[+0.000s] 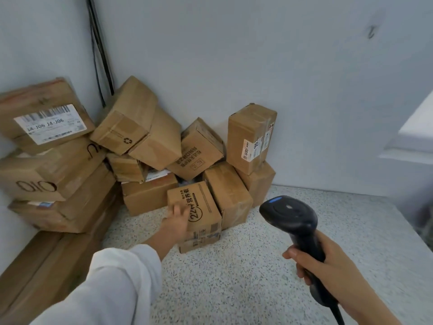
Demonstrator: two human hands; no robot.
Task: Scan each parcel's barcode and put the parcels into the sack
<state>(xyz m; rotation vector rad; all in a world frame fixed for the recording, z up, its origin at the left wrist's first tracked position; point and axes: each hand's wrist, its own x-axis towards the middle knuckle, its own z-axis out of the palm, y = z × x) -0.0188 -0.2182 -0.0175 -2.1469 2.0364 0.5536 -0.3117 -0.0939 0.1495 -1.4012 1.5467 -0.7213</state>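
Speckled grey-white floor point(234, 282) meets pale grey walls point(234, 55) at a corner, where brown cardboard parcels point(145, 137) lie heaped and tilted. The front parcel point(203, 205), a small carton printed in black, sits at the heap's near edge. The white-sleeved left hand point(178, 219) lies against its near face; blur hides whether the fingers grip. The right hand point(328, 266) has its fingers wrapped round a black scanner point(295, 221), held above open floor to the right of the heap.

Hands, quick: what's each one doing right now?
Left hand: open, fingers touching the small printed box.
Right hand: closed around the barcode scanner handle.
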